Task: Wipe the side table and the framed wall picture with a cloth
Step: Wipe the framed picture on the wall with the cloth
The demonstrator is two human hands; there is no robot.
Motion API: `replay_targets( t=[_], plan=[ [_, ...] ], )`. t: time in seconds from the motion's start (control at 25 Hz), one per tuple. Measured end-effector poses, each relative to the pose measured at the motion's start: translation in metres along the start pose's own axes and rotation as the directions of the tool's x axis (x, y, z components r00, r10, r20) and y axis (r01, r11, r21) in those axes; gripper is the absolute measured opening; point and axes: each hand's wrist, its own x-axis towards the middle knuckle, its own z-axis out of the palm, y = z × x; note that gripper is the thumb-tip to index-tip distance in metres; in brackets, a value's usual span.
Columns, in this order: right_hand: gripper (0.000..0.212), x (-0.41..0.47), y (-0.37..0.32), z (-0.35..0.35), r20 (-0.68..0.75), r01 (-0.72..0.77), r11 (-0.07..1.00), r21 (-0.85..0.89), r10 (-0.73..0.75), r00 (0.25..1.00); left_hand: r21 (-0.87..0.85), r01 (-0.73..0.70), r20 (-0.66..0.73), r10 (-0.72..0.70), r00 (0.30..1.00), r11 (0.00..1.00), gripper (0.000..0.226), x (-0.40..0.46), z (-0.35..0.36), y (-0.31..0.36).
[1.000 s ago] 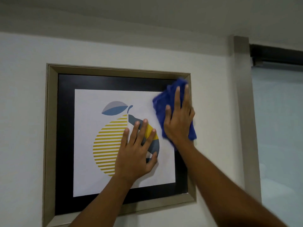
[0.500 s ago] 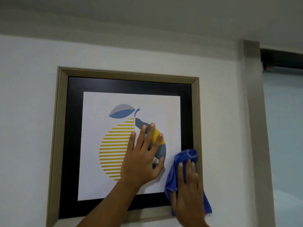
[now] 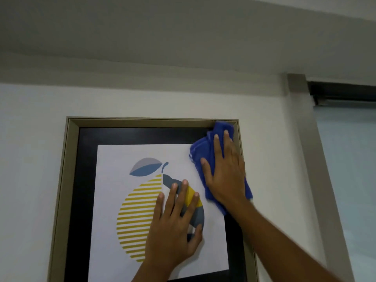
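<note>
The framed picture (image 3: 69,180) hangs on a white wall: a beige frame, a black mat and a white print of a striped yellow fruit with a blue leaf. My right hand (image 3: 225,171) presses a blue cloth (image 3: 203,153) flat against the glass at the picture's top right corner, reaching the frame's inner edge. My left hand (image 3: 175,226) lies flat with fingers spread on the middle of the print, holding nothing. The side table is out of view.
A beige vertical trim (image 3: 311,159) runs down the wall right of the picture, with a pale window blind (image 3: 350,169) beyond it. The ceiling (image 3: 183,27) is close above the frame.
My right hand has swept the cloth down the picture's right side to the bottom corner and back up to the top right corner. The left hand has stayed put on the print.
</note>
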Motion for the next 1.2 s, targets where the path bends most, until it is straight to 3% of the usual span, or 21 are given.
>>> replay_targets(
  t=[0.12,0.24,0.36,0.44,0.48,0.52,0.56,0.6,0.64,0.72,0.84,1.08,1.2],
  plan=[
    [0.07,-0.104,-0.005,0.006,0.051,-0.163,0.983,0.08,0.16,0.986,-0.008,-0.01,-0.008,0.009,1.0,1.0,0.078,0.0,-0.002,0.0],
    [0.077,-0.195,0.002,0.001,0.138,-0.074,0.991,-0.107,0.088,0.986,0.024,-0.009,0.0,0.009,1.0,1.0,0.079,0.0,-0.003,0.0],
    [0.075,-0.189,0.006,0.013,0.132,-0.002,0.997,-0.08,0.013,0.991,0.026,-0.006,-0.011,0.007,1.0,1.0,0.076,0.003,-0.003,-0.001],
    [0.062,-0.147,0.004,-0.001,0.311,-0.292,0.948,0.126,0.241,0.919,0.034,-0.02,-0.018,0.021,1.0,0.999,0.075,0.0,0.0,-0.002],
    [0.056,-0.111,0.001,-0.004,0.262,-0.447,0.882,0.154,0.399,0.879,0.032,-0.018,-0.027,0.019,0.999,0.999,0.074,-0.001,0.001,-0.002],
    [0.059,-0.078,-0.006,-0.005,0.171,-0.466,0.872,0.149,0.441,0.881,0.034,-0.015,-0.026,0.016,1.0,0.999,0.074,-0.001,0.0,-0.002],
    [0.068,-0.057,0.001,0.004,0.09,-0.235,0.969,0.081,0.227,0.97,0.04,-0.012,-0.025,0.013,1.0,0.999,0.075,-0.001,0.0,-0.002],
    [0.073,-0.036,0.003,0.003,0.071,-0.04,0.996,0.08,0.034,0.997,0.039,-0.015,-0.03,0.016,0.999,0.999,0.076,-0.001,0.0,-0.002],
    [0.074,-0.015,0.002,-0.002,0.061,0.021,0.998,0.054,-0.024,0.998,0.036,-0.02,-0.04,0.022,0.999,0.999,0.077,-0.003,0.0,-0.002],
    [0.072,0.012,0.003,-0.004,-0.018,0.014,1.0,0.004,-0.014,1.0,0.034,-0.021,-0.058,0.023,0.998,0.999,0.076,-0.004,0.001,-0.001],
    [0.068,-0.016,0.003,0.004,-0.044,-0.038,0.999,0.012,0.038,0.998,0.037,-0.027,-0.072,0.03,0.997,0.999,0.076,-0.006,0.001,0.002],
    [0.07,-0.198,0.006,0.007,0.083,-0.081,0.996,0.023,0.079,0.993,0.09,-0.033,-0.047,0.037,0.998,0.995,0.078,-0.002,0.003,-0.003],
    [0.072,-0.182,0.013,0.006,0.1,-0.038,0.999,0.012,0.037,0.994,0.098,-0.031,-0.059,0.037,0.998,0.995,0.078,-0.001,0.004,-0.002]
  ],
)
